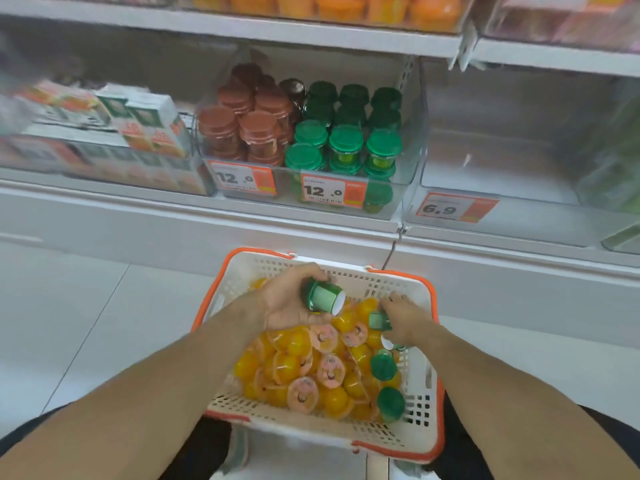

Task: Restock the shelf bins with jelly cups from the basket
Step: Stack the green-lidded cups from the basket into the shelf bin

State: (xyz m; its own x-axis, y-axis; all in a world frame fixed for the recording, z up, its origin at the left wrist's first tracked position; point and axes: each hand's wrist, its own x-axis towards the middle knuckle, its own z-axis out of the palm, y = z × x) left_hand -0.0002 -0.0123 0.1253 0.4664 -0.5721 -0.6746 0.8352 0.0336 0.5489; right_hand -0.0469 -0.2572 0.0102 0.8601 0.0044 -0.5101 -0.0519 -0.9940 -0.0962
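A white basket with an orange rim [424,389] sits low in front of me, full of several yellow jelly cups [289,344] with pink lids and a few green-lidded cups [382,365] along its right side. My left hand [287,299] grips one green jelly cup [323,297] on its side above the basket's far end. My right hand [405,318] reaches into the basket and pinches another green cup [378,321]. On the shelf above, a clear bin [398,202] holds stacked green-lidded cups [346,140] beside brown-lidded cups [239,123].
Juice cartons [145,123] fill the bin at left. A clear bin [502,161] at right, tagged 6,9, shows a bare floor. Orange cups [343,5] stand on the shelf above. Orange price tags [332,192] front the bins. White floor tiles [86,306] lie to the left.
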